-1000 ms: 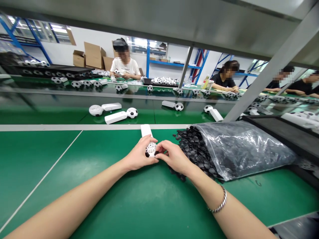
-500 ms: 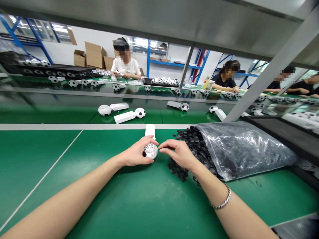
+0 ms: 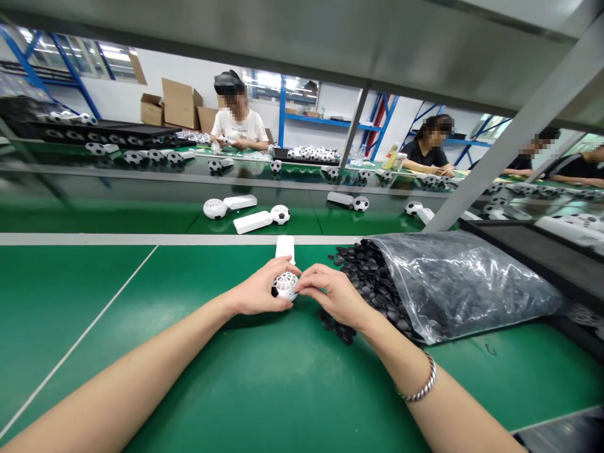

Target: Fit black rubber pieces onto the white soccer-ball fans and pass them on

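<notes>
A white soccer-ball-shaped device (image 3: 285, 284) with an openwork shell and a black patch on its left side sits in my left hand (image 3: 258, 288), thumb and fingers curled round it. Its flat white handle (image 3: 285, 248) points away from me over the green tabletop. My right hand (image 3: 330, 290) is pinched, its fingertips against the ball's right side; what they hold, if anything, is too small to make out. Just right of that hand lies a heap of small black pieces (image 3: 372, 277), spilling from a clear plastic bag (image 3: 472, 283).
Beyond the table's pale edge strip (image 3: 117, 239), a green conveyor belt (image 3: 141, 214) carries several ball-headed devices. A black tray (image 3: 533, 251) stands at the right. A slanted metal post (image 3: 509, 119) rises behind the bag. Co-workers sit across the line.
My right hand has moved slightly left and its fingertips now meet the ball. Devices on the near belt have shifted right; those on the farther belt have shifted left. My left hand keeps its grip.
</notes>
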Demonstrator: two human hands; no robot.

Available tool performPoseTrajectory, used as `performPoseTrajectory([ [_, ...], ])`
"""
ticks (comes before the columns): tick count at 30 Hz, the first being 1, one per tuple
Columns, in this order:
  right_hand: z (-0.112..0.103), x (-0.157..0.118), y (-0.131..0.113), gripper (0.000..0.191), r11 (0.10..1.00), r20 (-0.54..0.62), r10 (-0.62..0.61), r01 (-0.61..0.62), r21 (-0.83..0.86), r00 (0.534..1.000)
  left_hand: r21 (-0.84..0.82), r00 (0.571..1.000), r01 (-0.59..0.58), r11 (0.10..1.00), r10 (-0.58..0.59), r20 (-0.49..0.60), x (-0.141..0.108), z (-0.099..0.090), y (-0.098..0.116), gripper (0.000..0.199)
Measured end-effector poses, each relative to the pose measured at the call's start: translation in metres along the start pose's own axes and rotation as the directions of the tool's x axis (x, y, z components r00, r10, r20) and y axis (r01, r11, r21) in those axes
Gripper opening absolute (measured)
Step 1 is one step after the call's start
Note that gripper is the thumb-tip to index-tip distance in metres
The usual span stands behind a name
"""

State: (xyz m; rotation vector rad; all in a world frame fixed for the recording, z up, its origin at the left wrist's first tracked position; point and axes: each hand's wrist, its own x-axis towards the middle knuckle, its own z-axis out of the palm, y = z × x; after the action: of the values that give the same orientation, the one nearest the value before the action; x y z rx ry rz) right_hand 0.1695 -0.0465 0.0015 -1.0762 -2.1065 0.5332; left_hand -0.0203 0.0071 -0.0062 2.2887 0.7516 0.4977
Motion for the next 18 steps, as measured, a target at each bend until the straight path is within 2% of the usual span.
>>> performPoseTrajectory([
  [5, 0.01, 0.001, 0.002, 0.013, 1.0, -0.01, 0.015, -0.015, -0.017, 1.0, -0.018, 1.0, 0.001, 1.0, -0.002, -0.024, 0.0, 0.002, 0.003, 0.041],
  [9, 0.014, 0.004, 0.009, 0.004, 0.989, -0.085, 0.102, -0.092, 0.113, 0.991, -0.023, 0.998, 0.032, 0.999, -0.033, -0.058, 0.0, 0.006, 0.003, 0.037],
  [14, 0.021, 0.006, 0.019, 0.013, 0.885, 0.018, 0.274, -0.259, 0.386, 0.962, -0.018, 0.99, 0.062, 0.998, -0.063, -0.13, 0.002, 0.01, 0.005, 0.035],
  [16, 0.023, 0.007, 0.02, 0.015, 0.873, 0.031, 0.29, -0.278, 0.4, 0.956, -0.018, 0.987, 0.059, 0.998, -0.061, -0.15, 0.002, 0.011, 0.005, 0.033],
  [18, 0.021, 0.009, 0.021, 0.016, 0.903, 0.023, 0.282, -0.274, 0.332, 0.959, -0.023, 0.988, 0.058, 0.998, -0.06, -0.141, 0.002, 0.012, 0.005, 0.033],
])
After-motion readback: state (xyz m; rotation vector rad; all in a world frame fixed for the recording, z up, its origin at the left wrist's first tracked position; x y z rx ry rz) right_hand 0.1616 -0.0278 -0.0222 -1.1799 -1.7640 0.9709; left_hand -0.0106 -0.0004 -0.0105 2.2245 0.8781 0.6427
